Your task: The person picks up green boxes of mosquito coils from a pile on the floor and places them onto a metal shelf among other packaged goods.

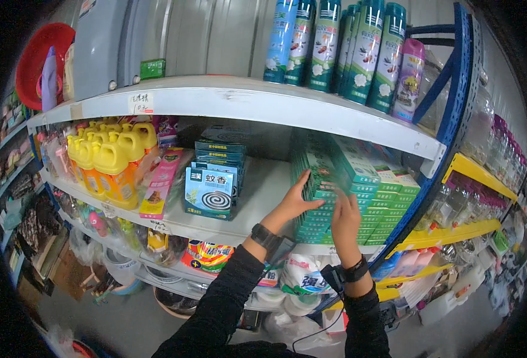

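Several piles of flat green boxes (374,209) stand side by side at the right end of the middle shelf. My left hand (293,204) touches the front left pile, its thumb raised apart from fingers that reach across the box ends. Beside it, my right hand (346,221) lies along the front of the piles with fingers stretched upward, slightly blurred at the tips. Neither hand is closed round a box. Both wrists carry dark bands. To the left stand blue mosquito coil boxes (211,190), a single one in front of a taller pile.
Yellow-capped orange bottles (114,155) and a pink box (162,182) sit farther left on the shelf. Spray cans (359,53) line the white upper shelf (233,98), which overhangs the piles. A blue upright post (448,113) bounds the right side. Bagged goods (305,274) fill the shelf below.
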Demonstrator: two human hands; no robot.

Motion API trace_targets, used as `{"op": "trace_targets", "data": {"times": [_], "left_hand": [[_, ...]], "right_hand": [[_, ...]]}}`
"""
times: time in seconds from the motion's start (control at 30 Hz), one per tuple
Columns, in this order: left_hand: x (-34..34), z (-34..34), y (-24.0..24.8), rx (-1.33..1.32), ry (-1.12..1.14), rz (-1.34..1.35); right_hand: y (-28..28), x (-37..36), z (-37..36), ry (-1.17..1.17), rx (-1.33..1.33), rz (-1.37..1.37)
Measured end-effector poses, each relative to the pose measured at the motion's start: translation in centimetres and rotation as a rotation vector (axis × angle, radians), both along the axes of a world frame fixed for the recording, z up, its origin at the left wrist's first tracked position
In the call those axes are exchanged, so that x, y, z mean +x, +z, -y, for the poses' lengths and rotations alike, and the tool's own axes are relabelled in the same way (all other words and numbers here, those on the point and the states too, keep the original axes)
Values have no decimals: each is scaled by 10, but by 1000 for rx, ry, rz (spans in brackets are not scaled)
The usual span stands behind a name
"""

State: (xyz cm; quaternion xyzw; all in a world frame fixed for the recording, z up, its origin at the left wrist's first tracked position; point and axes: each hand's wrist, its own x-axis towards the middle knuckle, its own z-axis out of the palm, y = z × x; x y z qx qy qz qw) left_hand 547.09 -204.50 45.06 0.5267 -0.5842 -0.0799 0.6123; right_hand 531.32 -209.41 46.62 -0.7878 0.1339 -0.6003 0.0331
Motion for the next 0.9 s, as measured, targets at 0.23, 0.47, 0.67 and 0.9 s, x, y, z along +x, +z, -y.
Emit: {"op": "trace_targets", "data": {"times": [0.23,0.47,0.67,0.9], "left_hand": [[7,-7,9,-30,-137,-77],[-8,-17,11,16,-134,-159],[-30,-22,8,-96,-149,-303],[-39,13,3,-203,-216,-464]], "right_hand": [[5,-2,2,66,54,-8],[3,-9,2,151,170,-28],[-21,-30,-4,244,257,141],[-36,-35,7,396,331,46]]}}
